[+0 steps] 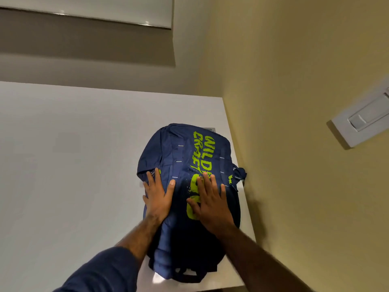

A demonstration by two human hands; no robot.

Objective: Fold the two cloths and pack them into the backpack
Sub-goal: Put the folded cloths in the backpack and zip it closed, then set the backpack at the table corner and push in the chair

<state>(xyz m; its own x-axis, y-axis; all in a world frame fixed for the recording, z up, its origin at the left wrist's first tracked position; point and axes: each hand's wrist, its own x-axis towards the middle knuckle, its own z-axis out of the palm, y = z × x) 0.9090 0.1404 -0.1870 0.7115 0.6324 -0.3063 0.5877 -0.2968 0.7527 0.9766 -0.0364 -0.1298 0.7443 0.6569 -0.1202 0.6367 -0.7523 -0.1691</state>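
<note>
A navy blue backpack (183,157) with lime green lettering lies flat on the white table (73,165), close to its right edge. My left hand (157,197) rests flat on the backpack's left side with fingers straight. My right hand (210,199) presses flat on the green print, fingers spread. The backpack looks zipped. No cloths are in view.
A yellow wall (305,102) runs along the table's right edge, carrying a white switch plate (362,121). The backpack's straps (185,272) hang near the table's front edge. A window blind (84,9) is at the top left.
</note>
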